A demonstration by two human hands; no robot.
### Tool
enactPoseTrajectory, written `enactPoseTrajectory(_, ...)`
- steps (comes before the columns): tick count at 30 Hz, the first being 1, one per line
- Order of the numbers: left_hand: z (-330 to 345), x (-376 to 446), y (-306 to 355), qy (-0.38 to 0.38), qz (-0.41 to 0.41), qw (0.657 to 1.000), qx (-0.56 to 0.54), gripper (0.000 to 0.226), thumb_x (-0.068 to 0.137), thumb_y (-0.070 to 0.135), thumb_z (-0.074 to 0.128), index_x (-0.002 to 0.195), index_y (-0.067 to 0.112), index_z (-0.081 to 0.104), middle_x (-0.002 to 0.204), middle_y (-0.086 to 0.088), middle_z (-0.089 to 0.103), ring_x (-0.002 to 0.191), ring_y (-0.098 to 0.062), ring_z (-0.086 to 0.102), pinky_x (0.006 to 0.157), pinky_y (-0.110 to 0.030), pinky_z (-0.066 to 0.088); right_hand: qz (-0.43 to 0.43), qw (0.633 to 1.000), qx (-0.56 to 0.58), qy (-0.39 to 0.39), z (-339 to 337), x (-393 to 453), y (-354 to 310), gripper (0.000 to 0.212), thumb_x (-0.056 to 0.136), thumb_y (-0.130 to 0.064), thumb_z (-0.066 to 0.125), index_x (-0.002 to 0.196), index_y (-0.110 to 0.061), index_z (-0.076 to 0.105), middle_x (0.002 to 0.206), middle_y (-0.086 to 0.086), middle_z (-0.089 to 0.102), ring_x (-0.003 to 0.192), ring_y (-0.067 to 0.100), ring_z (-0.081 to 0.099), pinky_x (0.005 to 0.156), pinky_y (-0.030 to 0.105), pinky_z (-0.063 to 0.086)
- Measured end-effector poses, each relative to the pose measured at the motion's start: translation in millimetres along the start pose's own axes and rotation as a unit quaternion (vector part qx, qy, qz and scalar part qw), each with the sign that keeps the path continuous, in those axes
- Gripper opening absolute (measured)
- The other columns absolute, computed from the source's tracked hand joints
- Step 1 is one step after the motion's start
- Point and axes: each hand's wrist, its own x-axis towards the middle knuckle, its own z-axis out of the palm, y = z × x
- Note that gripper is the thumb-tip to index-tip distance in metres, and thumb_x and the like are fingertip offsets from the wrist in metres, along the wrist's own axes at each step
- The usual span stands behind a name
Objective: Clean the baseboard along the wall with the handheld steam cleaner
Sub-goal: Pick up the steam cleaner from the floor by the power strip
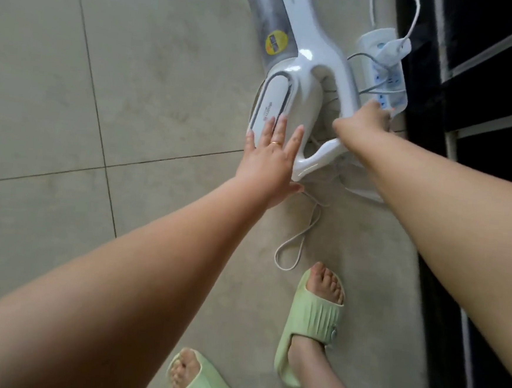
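Note:
A white handheld steam cleaner (301, 75) lies on the tiled floor at the upper middle, its grey tank end pointing away from me. My left hand (269, 161) rests flat on the cleaner's rear body with straight, spread fingers. My right hand (366, 116) reaches across the cleaner's loop handle to the near end of a white power strip (381, 63). Its fingertips touch the strip and are partly hidden. The dark baseboard and wall (418, 176) run along the right.
A white cord (304, 228) loops on the floor between the cleaner and my feet. More cables lie bunched under the handle and plug into the strip. My feet in green slippers (312, 323) stand near the bottom. Beige tiles (103, 90) stretch to the left.

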Motion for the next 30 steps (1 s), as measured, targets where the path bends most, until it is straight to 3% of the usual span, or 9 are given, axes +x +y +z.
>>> enactPoseTrajectory(5, -24.4, -39.3, -7.1, -0.015, -0.009, 0.997, -0.075, 0.102, 0.087, 0.053, 0.061, 0.155, 0.015, -0.005, 0.162, -0.011, -0.005, 0.149, -0.027, -0.006, 0.121, -0.042, 0.004, -0.058, 0.998, -0.009, -0.009, 4.1, -63.0, -44.0, 0.061, 0.084, -0.023, 0.065, 0.134, -0.004, 0.036, 0.137, 0.016, 0.049, 0.123, 0.034, 0.050, 0.096, 0.035, 0.043)
enactPoseTrajectory(8, -39.8, -74.7, -22.6, 0.002, -0.022, 0.992, -0.127, 0.099, 0.086, 0.050, 0.065, 0.154, 0.008, 0.007, 0.160, -0.013, 0.016, 0.147, -0.029, 0.012, 0.119, -0.039, 0.015, -0.057, 0.996, 0.031, -0.056, -3.8, -108.3, -63.8, 0.056, 0.077, -0.019, 0.066, 0.127, -0.003, 0.045, 0.125, 0.015, 0.057, 0.110, 0.035, 0.059, 0.086, 0.038, 0.053)
enactPoseTrajectory(11, -51.2, -115.3, -33.5, 0.012, -0.006, 0.985, -0.171, 0.079, 0.085, 0.040, 0.068, 0.148, 0.011, 0.029, 0.141, -0.009, 0.047, 0.133, -0.027, 0.038, 0.102, -0.034, 0.036, -0.038, 0.983, 0.113, -0.141, -15.6, -158.5, -64.2, 0.037, 0.063, -0.017, 0.066, 0.097, -0.004, 0.064, 0.091, 0.012, 0.067, 0.077, 0.028, 0.066, 0.063, 0.032, 0.055)
enactPoseTrajectory(15, -73.9, -192.3, -37.6, 0.043, -0.016, 0.976, -0.211, 0.061, 0.083, 0.033, 0.068, 0.137, 0.015, 0.046, 0.118, -0.009, 0.060, 0.112, -0.028, 0.053, 0.086, -0.034, 0.044, 0.006, 0.939, 0.230, -0.257, -12.0, -234.4, -57.1, 0.038, 0.031, -0.022, 0.067, 0.066, -0.008, 0.064, 0.075, 0.015, 0.065, 0.066, 0.029, 0.062, 0.064, 0.039, 0.049)
enactPoseTrajectory(18, -70.8, -245.2, -40.9, 0.054, -0.082, 0.972, -0.214, 0.048, 0.082, 0.028, 0.064, 0.125, 0.013, 0.047, 0.107, -0.011, 0.063, 0.098, -0.034, 0.058, 0.070, -0.036, 0.043, 0.018, 0.913, 0.270, -0.306, -5.1, -285.8, -58.3, 0.014, 0.051, -0.019, 0.066, 0.060, -0.011, 0.060, 0.067, 0.009, 0.059, 0.057, 0.023, 0.055, 0.060, 0.032, 0.043)
enactPoseTrajectory(20, -66.3, -282.1, -40.9, 0.040, -0.115, 0.967, -0.223, 0.044, 0.083, 0.023, 0.060, 0.122, 0.014, 0.042, 0.099, -0.010, 0.062, 0.090, -0.035, 0.059, 0.063, -0.033, 0.037, 0.014, 0.912, 0.285, -0.296, -3.8, -323.1, -58.2, 0.014, 0.055, -0.016, 0.065, 0.065, -0.010, 0.058, 0.066, 0.010, 0.058, 0.056, 0.024, 0.054, 0.056, 0.029, 0.040)
enactPoseTrajectory(23, -67.7, -326.8, -37.4, 0.038, -0.140, 0.961, -0.235, 0.054, 0.081, 0.019, 0.059, 0.131, 0.020, 0.039, 0.092, -0.008, 0.058, 0.087, -0.035, 0.060, 0.063, -0.031, 0.039, 0.028, 0.892, 0.313, -0.324, -1.4, -361.4, -50.8, 0.014, 0.075, -0.010, 0.062, 0.065, -0.013, 0.054, 0.055, 0.003, 0.056, 0.045, 0.016, 0.053, 0.046, 0.021, 0.039)
enactPoseTrajectory(26, -69.6, -380.7, -31.2, 0.058, -0.168, 0.944, -0.277, 0.057, 0.081, 0.016, 0.061, 0.135, 0.024, 0.042, 0.105, -0.010, 0.062, 0.095, -0.033, 0.059, 0.068, -0.030, 0.040, 0.061, 0.862, 0.321, -0.388, -2.8, -399.4, -33.7, 0.017, 0.084, -0.013, 0.057, 0.068, -0.017, 0.054, 0.050, -0.005, 0.057, 0.050, 0.010, 0.055, 0.051, 0.021, 0.039)
enactPoseTrajectory(30, -58.1, -459.5, -5.1, 0.066, -0.192, 0.924, -0.323, 0.042, 0.082, 0.013, 0.059, 0.121, 0.020, 0.047, 0.104, -0.009, 0.061, 0.095, -0.032, 0.058, 0.064, -0.028, 0.031, 0.081, 0.828, 0.338, -0.440, -6.3, -437.7, -6.2, 0.017, 0.089, -0.020, 0.052, 0.074, -0.013, 0.054, 0.059, 0.000, 0.054, 0.052, 0.013, 0.052, 0.053, 0.022, 0.045)
